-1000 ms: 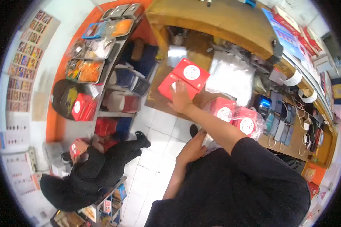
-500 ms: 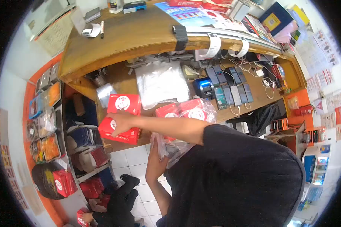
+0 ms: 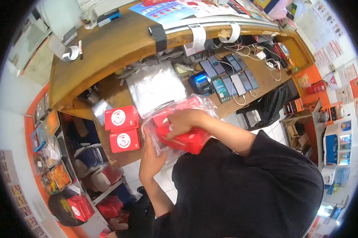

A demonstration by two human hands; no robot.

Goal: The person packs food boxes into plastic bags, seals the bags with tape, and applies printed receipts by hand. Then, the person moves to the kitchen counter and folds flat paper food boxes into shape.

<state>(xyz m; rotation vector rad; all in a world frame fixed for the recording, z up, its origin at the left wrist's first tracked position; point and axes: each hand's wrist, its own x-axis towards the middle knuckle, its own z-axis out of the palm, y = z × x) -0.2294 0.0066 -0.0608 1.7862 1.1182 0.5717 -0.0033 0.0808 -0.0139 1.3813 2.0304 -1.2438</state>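
Observation:
A clear plastic bag (image 3: 210,104) with red boxes inside lies at the near edge of the desk. My left hand (image 3: 152,158) grips the bag's left side. Over the bag's opening, my right hand (image 3: 185,122) holds a red box (image 3: 191,139) from above, its fingers wrapped on the top. To the left, two red boxes (image 3: 125,141) with round white labels rest on the desk, touching. Behind the bag lies a stack of clear plastic sheets or bags (image 3: 157,86).
Several phones (image 3: 221,90) and white cables sit on the desk (image 3: 262,73) at right, beside a blue-lit device (image 3: 200,82). A raised wooden counter (image 3: 103,45) runs behind. At lower left are shelves and a person in dark clothes (image 3: 137,222), partly visible.
My right hand has moved from the boxes at left to the bag, bringing a red box with it. My left hand still holds the bag. The view has turned to the right.

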